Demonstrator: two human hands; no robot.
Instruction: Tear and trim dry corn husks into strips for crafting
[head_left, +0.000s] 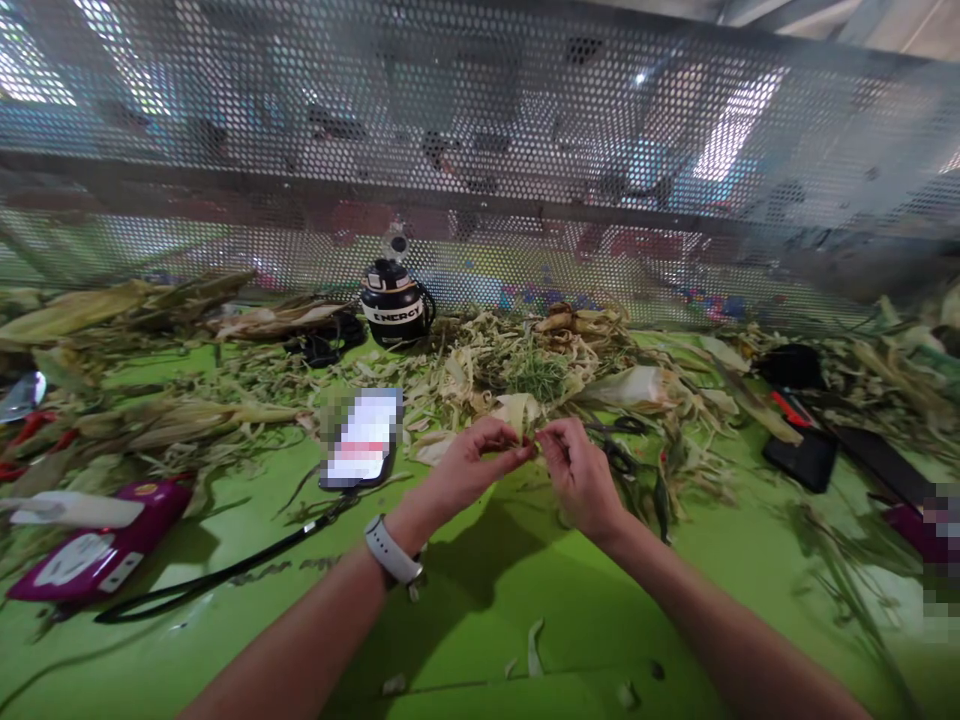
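Note:
My left hand (469, 468) and my right hand (583, 480) meet in the middle, above the green table (480, 670). A pale yellow-green strip of corn husk (519, 415) sticks up from the left fingers, which are pinched together. The right fingertips pinch close beside it, on the same strip or a small bit of it; the exact contact is too small to make out. Just behind the hands lies a heap of dried husks and plant scraps (480, 360) with green shreds on top. Black-handled scissors (621, 460) lie right of my right hand, partly among leaves.
A lit phone (366, 435) on a black strap lies left of my hands. A purple device (105, 540) is further left. Behind stands a black jar-shaped object marked ENERGY (394, 310). A dark phone (802, 455) lies right. A perforated metal screen (480, 130) closes off the back.

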